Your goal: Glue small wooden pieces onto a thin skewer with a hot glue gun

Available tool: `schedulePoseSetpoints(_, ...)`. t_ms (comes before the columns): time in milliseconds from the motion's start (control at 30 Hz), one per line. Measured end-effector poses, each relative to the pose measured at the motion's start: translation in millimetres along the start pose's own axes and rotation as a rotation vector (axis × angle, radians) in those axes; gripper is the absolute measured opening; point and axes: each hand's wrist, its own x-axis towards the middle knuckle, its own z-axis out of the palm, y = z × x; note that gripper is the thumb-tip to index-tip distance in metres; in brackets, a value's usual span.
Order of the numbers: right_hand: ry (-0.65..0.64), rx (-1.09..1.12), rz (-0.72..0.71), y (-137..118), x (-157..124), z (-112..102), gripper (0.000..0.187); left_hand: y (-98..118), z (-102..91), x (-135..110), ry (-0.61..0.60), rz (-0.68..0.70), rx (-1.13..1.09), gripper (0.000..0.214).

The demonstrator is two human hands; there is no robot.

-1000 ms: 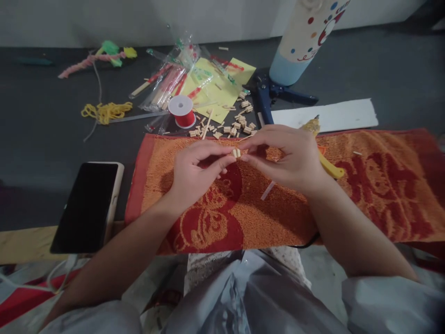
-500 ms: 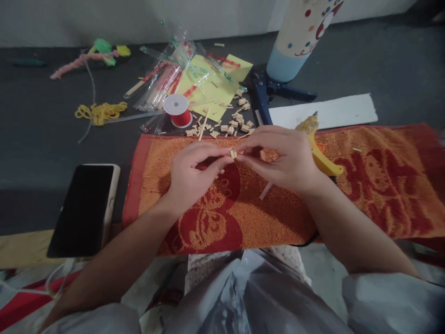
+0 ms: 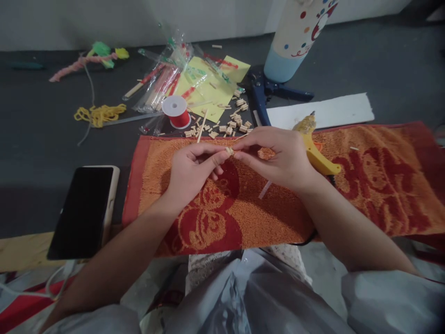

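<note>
My left hand [image 3: 190, 170] pinches a small cluster of short wooden stick pieces [image 3: 230, 151] between thumb and forefinger, above the towel. From the other side, my right hand [image 3: 283, 155] holds its thumb and forefinger closed against the same cluster. The fingertips partly cover it. Beneath both hands lies an orange and red towel [image 3: 271, 218]. A yellow glue gun [image 3: 321, 160] rests on it just beyond my right hand. Many similar cut wooden pieces [image 3: 236, 123] are scattered behind the hands, and a longer thin stick [image 3: 202, 126] leans among them.
A red thread spool [image 3: 180, 120], plastic-wrapped chopsticks [image 3: 163, 83] and yellow paper [image 3: 208, 93] lie at the back. Dark blue cutters [image 3: 260, 99] sit by a tall bottle [image 3: 287, 55] and a white strip [image 3: 323, 111]. A phone [image 3: 81, 208] lies at left, near yellow yarn [image 3: 100, 114].
The cluster has turned slightly between my fingertips and shifted a little left. My left thumb now covers more of it. The whole view has moved slightly.
</note>
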Motion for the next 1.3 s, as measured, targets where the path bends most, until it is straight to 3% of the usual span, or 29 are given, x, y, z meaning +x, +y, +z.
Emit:
schedulePoseSetpoints(233,0.082,-0.002,-0.108,2,-1,4,0.009,2,0.3,1,0.009,-0.098,-0.028,0.025)
schedulePoseSetpoints(500,0.140,-0.056,-0.202,4,-2,5,0.010,7,2.5,0,-0.066,-0.147,-0.091,0.029)
schedulePoseSetpoints(733,0.186,-0.079,-0.349,8,-5,6,0.010,9,0.7,-1,-0.088,-0.182,-0.064,0.024)
schedulePoseSetpoints(1300,0.203,-0.034,-0.294,10,-5,11,0.012,13,2.6,0,-0.135,-0.298,-0.165,0.035)
